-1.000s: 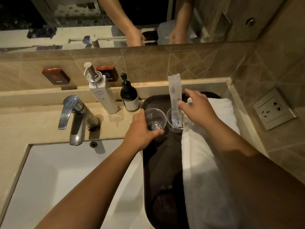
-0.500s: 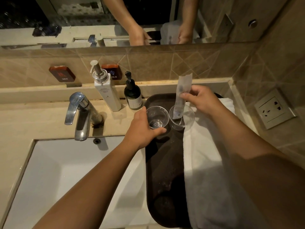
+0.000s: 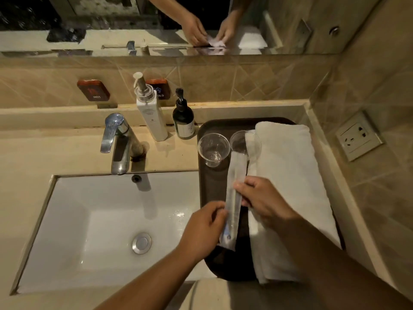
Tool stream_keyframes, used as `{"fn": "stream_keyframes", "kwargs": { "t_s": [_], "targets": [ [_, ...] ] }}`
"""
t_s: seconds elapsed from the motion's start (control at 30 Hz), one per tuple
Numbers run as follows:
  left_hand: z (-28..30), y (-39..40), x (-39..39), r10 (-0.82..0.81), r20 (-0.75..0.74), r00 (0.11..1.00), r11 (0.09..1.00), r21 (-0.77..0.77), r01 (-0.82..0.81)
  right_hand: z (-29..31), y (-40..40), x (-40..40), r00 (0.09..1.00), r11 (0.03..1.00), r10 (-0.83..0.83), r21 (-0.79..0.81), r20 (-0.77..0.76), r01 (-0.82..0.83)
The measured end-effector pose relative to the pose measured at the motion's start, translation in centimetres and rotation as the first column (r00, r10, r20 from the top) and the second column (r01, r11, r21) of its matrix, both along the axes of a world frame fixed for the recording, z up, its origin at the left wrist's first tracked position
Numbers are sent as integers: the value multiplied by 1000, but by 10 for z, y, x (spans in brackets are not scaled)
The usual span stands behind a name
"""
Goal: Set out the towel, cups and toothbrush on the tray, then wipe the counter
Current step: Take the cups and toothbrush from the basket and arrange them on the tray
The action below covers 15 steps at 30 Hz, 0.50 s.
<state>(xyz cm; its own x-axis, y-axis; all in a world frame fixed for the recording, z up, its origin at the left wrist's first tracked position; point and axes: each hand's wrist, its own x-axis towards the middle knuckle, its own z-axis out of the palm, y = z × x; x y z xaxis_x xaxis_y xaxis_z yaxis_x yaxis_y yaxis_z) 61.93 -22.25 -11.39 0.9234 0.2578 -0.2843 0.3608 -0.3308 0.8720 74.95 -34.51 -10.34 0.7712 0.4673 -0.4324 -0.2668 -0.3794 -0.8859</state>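
Beige stone counter (image 3: 55, 153) around a white rectangular sink (image 3: 93, 224), chrome drain stopper (image 3: 141, 243) at its bottom. Chrome faucet (image 3: 118, 142) behind the basin. Tan tiled wall (image 3: 223, 79) with diagonal seams, topped by a mirror (image 3: 111, 23). Brown HOT plaque (image 3: 93, 90) beside a partly hidden COLD plaque (image 3: 159, 88). White pump bottle (image 3: 150, 115) and dark pump bottle (image 3: 183, 119) side by side. Wall socket (image 3: 358, 136) on the right. Dim, warm light throughout.

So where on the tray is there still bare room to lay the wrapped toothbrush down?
One free patch: the dark strip of the tray between its left rim and the folded towel, in front of the two cups. The wrapped toothbrush, held by the left hand and right hand, hangs over it. The back left corner is crowded with cups; the towel fills the right side.
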Motion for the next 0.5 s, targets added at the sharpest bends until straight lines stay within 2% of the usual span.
{"fn": "stream_keyframes", "kwargs": {
  "t_s": [0.1,0.2,0.37,0.5],
  "targets": [
    [-23,-8,-10,37,-119,992,998,47,-31,-36,3,-12,999,992,15,-129,-32,-19],
    [-38,-11,-9,48,-169,984,987,159,-21,-53,10,-15,999,975,-32,-220,28,37],
    [-46,-13,0,-55,-207,977,937,327,122,-61,22,-14,976,903,84,-429,203,11],
    [-50,-18,3,-123,-249,961,889,403,219,-66,22,-15,954,871,145,-492,263,3]
  ]
}}
